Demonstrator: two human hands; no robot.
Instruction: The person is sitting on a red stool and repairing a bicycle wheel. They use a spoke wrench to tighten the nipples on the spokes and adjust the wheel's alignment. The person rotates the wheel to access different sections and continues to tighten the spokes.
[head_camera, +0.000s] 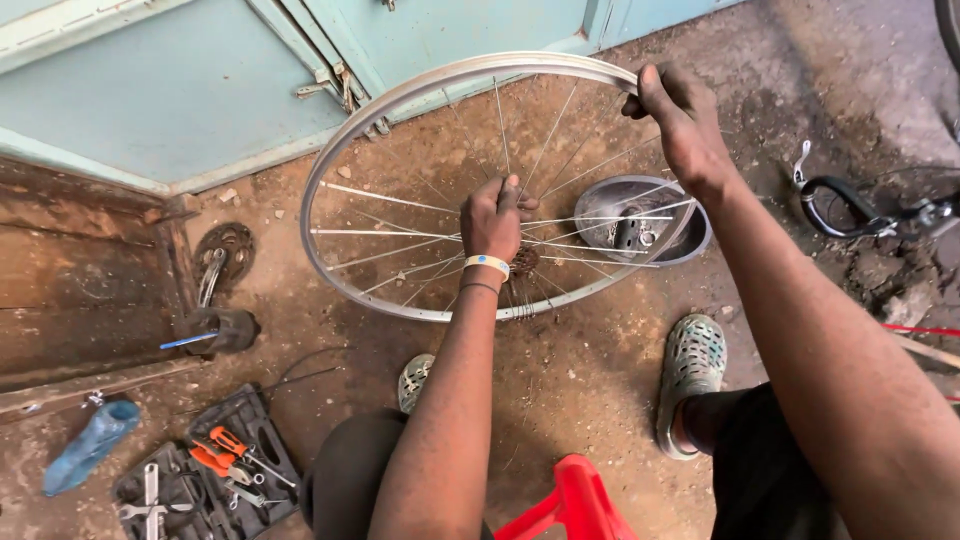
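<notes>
**Two hands on a bare wheel**

Two hands steady a tyreless wheel (480, 190) standing upright on the dirt floor, before a pale blue door (180, 90). The right hand (680, 120) is clamped over the top of the rim; the left hand (492, 220) is closed on the spokes just above the hub (522, 262), though whether it pinches a tool I cannot tell. A metal bowl (640, 222) lies behind the wheel. An open tool case (205, 470) sits near the left knee. Tyre already off; by my reckoning, spoke work is midway.
</notes>
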